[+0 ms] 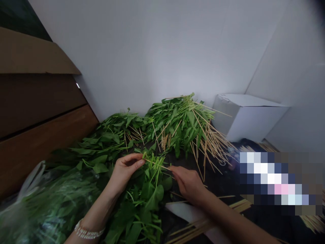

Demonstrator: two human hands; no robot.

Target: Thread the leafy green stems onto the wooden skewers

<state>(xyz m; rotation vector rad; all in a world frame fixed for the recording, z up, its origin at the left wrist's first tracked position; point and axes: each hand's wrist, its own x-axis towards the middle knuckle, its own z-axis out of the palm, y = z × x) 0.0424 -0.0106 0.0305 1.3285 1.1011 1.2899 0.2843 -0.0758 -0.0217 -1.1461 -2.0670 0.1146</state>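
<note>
Between my hands runs a thin wooden skewer (pixel 166 167) with several leafy green stems (pixel 155 166) threaded side by side on it, their leaves hanging down. My right hand (pixel 189 183) pinches the skewer near its right part. At the other end, my left hand (pixel 129 166) has thumb and fingertips closed on a green stem by the skewer's left end; whether it also grips the wood is hidden. Below lie loose leafy greens (pixel 134 217). Farther back, a pile of skewered greens (pixel 175 118) rests with bare skewer ends (pixel 215 139) sticking out to the right.
A clear plastic bag (pixel 58 203) of greens sits at lower left. Loose skewers (pixel 198 228) lie over a white sheet (pixel 185 213) at lower right. A white box (pixel 256 118) stands behind, near the wall (pixel 165 51). A cardboard box (pixel 35 54) is on the left.
</note>
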